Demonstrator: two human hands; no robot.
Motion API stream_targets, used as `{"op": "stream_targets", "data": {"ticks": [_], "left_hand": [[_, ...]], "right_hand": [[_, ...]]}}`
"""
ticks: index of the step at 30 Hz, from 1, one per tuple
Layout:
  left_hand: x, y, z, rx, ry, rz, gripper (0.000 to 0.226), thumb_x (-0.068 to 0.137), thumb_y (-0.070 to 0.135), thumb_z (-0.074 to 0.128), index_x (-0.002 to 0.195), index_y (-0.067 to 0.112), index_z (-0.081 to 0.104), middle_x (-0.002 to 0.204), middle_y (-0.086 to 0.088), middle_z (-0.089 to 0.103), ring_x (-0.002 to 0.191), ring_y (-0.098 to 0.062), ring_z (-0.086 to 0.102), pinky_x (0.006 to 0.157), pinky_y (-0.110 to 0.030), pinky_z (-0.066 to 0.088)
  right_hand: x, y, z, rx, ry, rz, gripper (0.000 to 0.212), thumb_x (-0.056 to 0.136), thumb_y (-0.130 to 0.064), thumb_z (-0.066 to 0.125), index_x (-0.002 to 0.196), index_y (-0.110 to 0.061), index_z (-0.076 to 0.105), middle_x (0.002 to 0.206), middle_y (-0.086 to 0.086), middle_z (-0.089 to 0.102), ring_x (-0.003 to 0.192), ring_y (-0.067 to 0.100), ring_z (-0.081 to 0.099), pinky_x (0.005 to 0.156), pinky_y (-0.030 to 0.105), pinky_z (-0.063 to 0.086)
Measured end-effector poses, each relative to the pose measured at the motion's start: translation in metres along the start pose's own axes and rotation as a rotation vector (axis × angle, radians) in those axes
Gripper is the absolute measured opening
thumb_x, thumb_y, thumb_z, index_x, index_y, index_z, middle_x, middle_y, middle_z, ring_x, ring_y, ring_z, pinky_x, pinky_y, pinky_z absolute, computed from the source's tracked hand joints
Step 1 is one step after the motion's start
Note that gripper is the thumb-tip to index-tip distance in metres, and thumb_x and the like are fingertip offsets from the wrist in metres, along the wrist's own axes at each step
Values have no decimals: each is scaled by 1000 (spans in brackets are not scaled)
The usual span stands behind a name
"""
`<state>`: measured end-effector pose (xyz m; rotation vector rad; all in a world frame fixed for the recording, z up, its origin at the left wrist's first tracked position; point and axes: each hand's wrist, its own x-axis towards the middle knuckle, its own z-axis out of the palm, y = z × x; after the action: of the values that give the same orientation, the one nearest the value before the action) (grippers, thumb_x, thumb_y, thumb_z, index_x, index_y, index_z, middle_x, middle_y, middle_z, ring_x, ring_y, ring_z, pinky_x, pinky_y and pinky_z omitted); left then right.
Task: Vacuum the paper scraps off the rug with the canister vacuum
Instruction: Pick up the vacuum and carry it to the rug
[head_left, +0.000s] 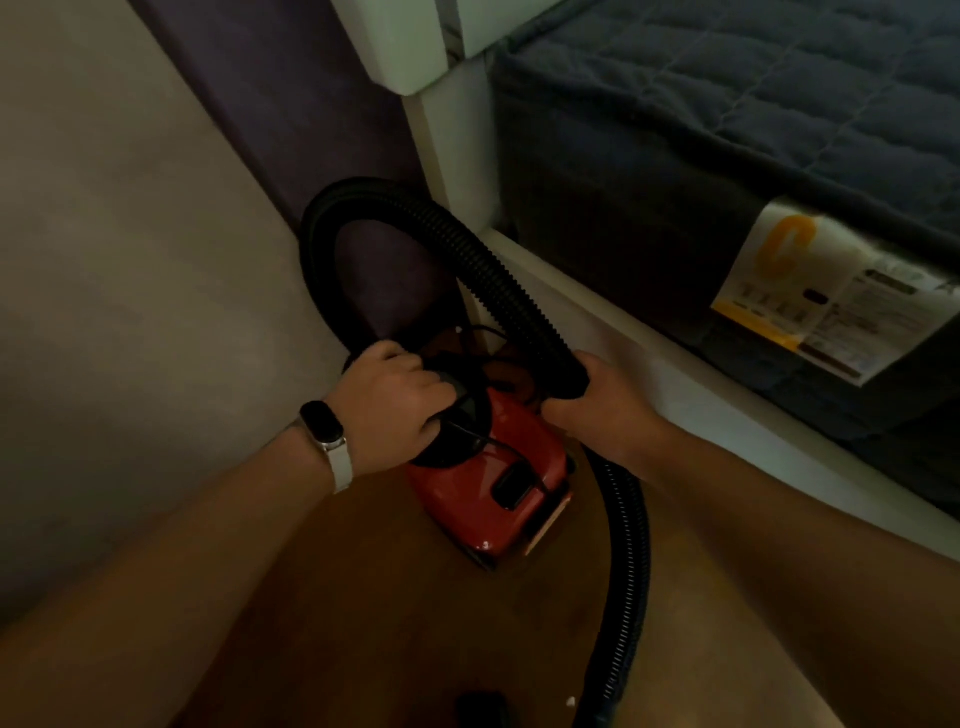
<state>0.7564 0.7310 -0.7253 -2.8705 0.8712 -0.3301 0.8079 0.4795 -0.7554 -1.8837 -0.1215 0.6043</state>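
Fetching the canister vacuum from its corner; no vacuuming begun yet.
Left hand has its fingers clamped on the black handle atop the red body, down by the wooden floor between wall and bed; right hand grips the ribbed hose; no rug or scraps in view; next, probably, carry it out and free the cord.

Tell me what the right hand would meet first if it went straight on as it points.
Probably the black top of the red vacuum, which the left hand grips. The right hand, holding the hose, points toward it; depth is unclear, so it might pass above.
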Motion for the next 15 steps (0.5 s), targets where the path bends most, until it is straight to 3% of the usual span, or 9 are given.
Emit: {"op": "stream_targets", "data": {"ticks": [3,5,8,10,12,15], "left_hand": [[5,8,-2,-98,125,73,16,82,22,56,76,14,69,72,-1,63,71,-22,61,90,-37,41],[15,15,1,-191,154,98,14,82,19,59,78,11,70,79,-5,65,74,-24,62,89,-40,44],[35,13,8,-285,95,55,17,83,21,58,81,9,70,81,-8,66,74,-27,62,80,-40,50],[47,4,13,-330,16,-7,21,83,25,55,79,10,69,78,-6,66,73,-26,61,79,-35,49],[59,-9,24,-367,-63,-69,21,82,26,56,76,10,69,77,-5,66,73,-25,61,78,-32,46],[78,-25,45,-421,-180,-165,21,88,31,61,84,12,70,89,-3,67,82,-21,61,78,-36,51]], "right_hand": [[-1,-3,-1,65,-49,5,46,76,-10,74,114,-31,59,87,0,67,74,17,66,70,39,58],[-2,-5,-1,89,-104,17,49,76,-8,74,119,-27,61,86,0,68,71,14,66,68,36,57],[-4,-5,-2,90,-81,20,38,75,-9,74,109,-23,63,83,1,67,69,16,64,69,39,55],[-4,-6,-7,78,-22,22,30,79,-8,72,102,-24,60,82,2,64,67,15,62,63,34,52],[-6,-8,-12,55,0,25,32,83,-9,71,107,-26,58,83,1,64,64,11,61,55,24,49],[-6,-6,-17,-7,0,16,31,85,-12,71,112,-22,59,86,6,65,63,11,59,50,22,46]]}}
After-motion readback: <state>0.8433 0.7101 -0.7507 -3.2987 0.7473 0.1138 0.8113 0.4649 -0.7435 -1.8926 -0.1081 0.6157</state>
